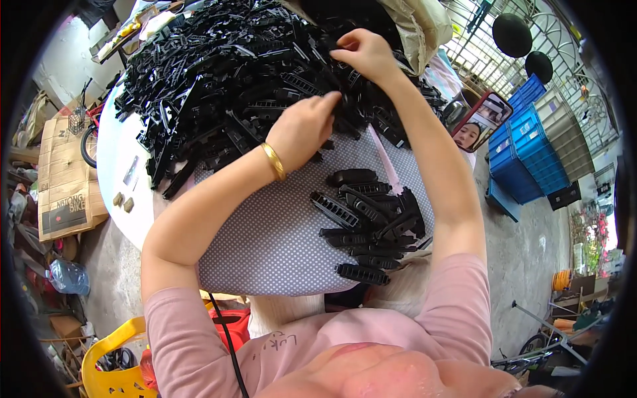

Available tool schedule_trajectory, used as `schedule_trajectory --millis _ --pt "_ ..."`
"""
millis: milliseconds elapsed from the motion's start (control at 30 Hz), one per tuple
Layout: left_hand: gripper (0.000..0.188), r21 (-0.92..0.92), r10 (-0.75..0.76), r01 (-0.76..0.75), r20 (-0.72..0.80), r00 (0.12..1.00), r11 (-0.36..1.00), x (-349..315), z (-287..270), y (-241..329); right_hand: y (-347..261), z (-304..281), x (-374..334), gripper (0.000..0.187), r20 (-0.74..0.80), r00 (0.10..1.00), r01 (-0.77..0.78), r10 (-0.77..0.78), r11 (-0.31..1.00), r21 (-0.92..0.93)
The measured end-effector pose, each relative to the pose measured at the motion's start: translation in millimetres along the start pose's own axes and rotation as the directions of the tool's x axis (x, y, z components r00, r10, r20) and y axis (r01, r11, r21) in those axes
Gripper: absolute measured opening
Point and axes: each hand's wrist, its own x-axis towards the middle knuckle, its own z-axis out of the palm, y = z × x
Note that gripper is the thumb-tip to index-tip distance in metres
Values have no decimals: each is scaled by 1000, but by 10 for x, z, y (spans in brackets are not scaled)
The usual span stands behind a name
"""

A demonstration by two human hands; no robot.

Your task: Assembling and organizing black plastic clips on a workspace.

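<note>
A large heap of black plastic parts (219, 79), many long and slotted like ribs, covers the far part of the table. At its near right edge my left hand (306, 127), with a gold bangle (273, 161) on the wrist, is closed, its fingertips against the dark parts. Farther off and to the right, my right hand (369, 58) is bent into a pinch over the heap. Black on black hides what either hand holds. A smaller pile of black slotted parts (371, 222) lies nearer me on a grey dotted cloth (259, 232).
A pale pink strip (385, 159) runs from the heap to the small pile. A phone (482, 121) in a red case stands at the table's right. Blue crates (521, 149) are stacked beyond it. Flattened cardboard (66, 176) and a yellow plastic chair (109, 358) are at left.
</note>
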Motion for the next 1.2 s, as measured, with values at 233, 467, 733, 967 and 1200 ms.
schedule_trajectory --millis 233,467,733,967,1200 --pt "30 -834 -484 508 361 797 216 263 -285 -77 -127 -350 -725 43 172 972 -233 158 611 757" --pt "31 -792 -444 595 488 751 135 252 -356 -27 -341 -276 -954 30 115 992 -120 45 570 813" --pt "35 -852 -418 504 410 811 140 205 -287 77 -362 -116 -1052 32 10 999 -45 52 740 671" --pt "33 -707 -416 412 181 891 575 170 -205 95 -490 -153 -1117 28 -96 993 93 -65 945 315" --pt "39 -702 -473 401 103 875 589 185 -288 248 -441 -125 -1069 35 -345 852 399 -393 915 -58"
